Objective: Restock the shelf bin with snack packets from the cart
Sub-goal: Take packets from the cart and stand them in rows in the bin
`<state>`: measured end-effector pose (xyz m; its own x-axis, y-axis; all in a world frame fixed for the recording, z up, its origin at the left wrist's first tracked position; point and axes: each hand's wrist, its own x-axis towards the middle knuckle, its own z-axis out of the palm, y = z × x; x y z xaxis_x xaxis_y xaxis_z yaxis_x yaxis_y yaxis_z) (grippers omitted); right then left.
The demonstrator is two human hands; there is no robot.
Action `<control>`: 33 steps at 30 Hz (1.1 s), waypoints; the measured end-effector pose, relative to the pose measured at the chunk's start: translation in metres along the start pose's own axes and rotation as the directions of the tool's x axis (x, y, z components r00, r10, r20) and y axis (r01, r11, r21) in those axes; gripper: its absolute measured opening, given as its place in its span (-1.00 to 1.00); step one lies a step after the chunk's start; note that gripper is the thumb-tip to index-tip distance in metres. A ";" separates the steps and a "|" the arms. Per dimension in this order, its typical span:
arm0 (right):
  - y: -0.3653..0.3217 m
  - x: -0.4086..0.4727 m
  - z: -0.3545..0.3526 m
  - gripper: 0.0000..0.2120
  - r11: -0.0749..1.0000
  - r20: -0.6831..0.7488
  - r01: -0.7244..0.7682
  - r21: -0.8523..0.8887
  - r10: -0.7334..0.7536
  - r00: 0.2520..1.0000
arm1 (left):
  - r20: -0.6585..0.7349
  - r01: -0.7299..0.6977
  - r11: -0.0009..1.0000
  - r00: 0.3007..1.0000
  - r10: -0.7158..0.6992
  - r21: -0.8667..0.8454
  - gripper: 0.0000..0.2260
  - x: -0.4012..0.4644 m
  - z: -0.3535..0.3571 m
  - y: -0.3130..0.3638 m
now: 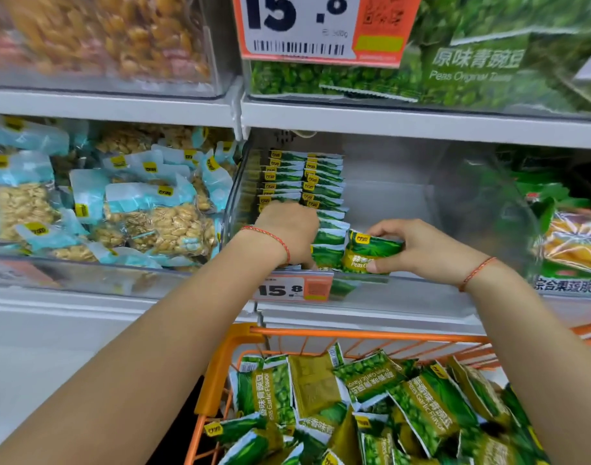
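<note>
Clear bin of peanut packs [96, 203] at far left. Shelf bin [388, 182]: two upright rows of green packets [304, 182] fill its left side, the right side bare. Left hand [289, 229] rests on the front of the rows, fingers curled downward; whether its grip pinches a packet cannot be told. Right hand [418, 246] holds a pea packet [368, 251] between thumb and fingers, just beside the rows. The packet should go in upright, flush against the steadied row. Below, the orange cart [240, 350] holds many loose packets [371, 404].
</note>
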<state>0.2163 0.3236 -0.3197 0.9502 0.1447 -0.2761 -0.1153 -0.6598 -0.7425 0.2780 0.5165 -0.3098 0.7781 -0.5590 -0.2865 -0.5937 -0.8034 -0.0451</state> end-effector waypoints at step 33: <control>-0.037 0.019 0.029 -0.83 0.929 0.020 0.077 -0.363 -0.074 0.997 | -0.329 -0.015 0.966 0.941 -0.074 -0.260 -0.83 -0.015 -0.014 -0.013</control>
<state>0.2298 0.3721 -0.3157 0.9500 0.2083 -0.2326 0.0709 -0.8693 -0.4892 0.2772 0.5324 -0.2917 0.8441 -0.5339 0.0490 -0.5313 -0.8209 0.2094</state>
